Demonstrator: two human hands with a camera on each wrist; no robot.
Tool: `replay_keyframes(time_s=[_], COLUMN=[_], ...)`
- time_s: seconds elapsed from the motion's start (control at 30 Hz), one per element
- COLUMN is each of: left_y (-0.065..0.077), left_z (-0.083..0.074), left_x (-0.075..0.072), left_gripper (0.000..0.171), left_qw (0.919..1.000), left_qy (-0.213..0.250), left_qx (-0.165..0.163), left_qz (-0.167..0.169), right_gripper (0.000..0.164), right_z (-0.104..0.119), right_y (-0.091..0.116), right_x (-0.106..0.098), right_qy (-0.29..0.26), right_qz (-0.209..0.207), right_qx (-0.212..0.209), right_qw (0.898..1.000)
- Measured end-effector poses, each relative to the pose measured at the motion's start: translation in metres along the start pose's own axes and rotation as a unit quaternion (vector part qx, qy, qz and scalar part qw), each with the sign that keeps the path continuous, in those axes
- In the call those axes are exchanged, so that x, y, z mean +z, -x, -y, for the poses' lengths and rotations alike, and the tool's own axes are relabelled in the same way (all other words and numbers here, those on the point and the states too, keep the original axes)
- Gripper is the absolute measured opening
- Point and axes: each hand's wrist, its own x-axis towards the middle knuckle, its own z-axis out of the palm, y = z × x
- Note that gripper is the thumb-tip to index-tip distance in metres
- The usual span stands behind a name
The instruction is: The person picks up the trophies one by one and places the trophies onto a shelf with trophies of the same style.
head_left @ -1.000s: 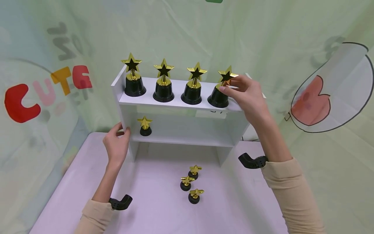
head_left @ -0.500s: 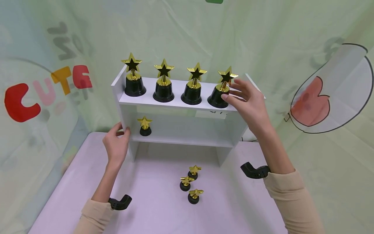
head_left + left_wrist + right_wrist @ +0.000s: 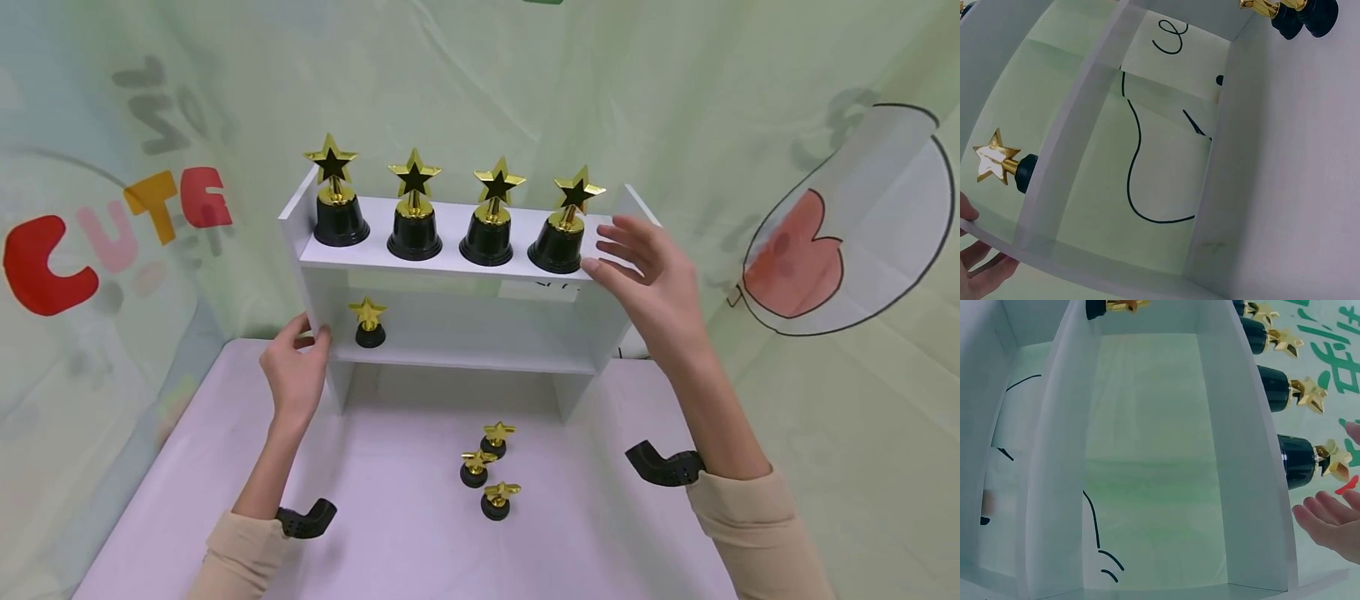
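Note:
A white two-tier shelf (image 3: 465, 367) stands on the table, with several star trophies in a row along its top board. My left hand (image 3: 294, 367) grips the shelf's left side panel, thumb on one face and fingers on the other, as the left wrist view also shows. At the right end of the row, my right hand (image 3: 652, 287) is beside the last trophy (image 3: 558, 242), fingers spread and nothing held. Its thumb tip is close to the black base; whether they touch I cannot tell. A smaller star trophy (image 3: 1002, 162) stands on the middle board at the left.
Three small star trophies (image 3: 495, 500) stand on the pale tablecloth (image 3: 420, 533) in front of the shelf. A printed green curtain (image 3: 465, 75) hangs behind and around the table.
My right hand has let go of the rightmost top trophy and moved slightly right and down from it. The left hand keeps its hold on the shelf panel.

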Motion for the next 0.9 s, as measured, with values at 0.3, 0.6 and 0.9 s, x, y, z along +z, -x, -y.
replay_keyframes(time_s=[0.3,0.6,0.9], left_y=[0.0,0.0,-0.001], left_z=[0.0,0.001,0.002], left_x=[-0.001,-0.002,0.0], left_gripper=[0.028,0.029,0.029], left_qw=[0.9999,1.0,0.9998], left_qy=[-0.003,0.002,0.002], left_qx=[0.011,0.008,0.017], left_qz=[-0.002,-0.004,-0.004], right_gripper=[0.049,0.045,0.044], right_z=[-0.002,-0.011,-0.034], right_y=[0.022,0.036,0.055], right_x=[-0.004,-0.005,-0.004], right_qy=[-0.052,-0.083,-0.072], right_qz=[-0.008,0.034,0.089], right_qx=[-0.024,-0.047,-0.082], right_qw=[0.998,0.995,0.99])
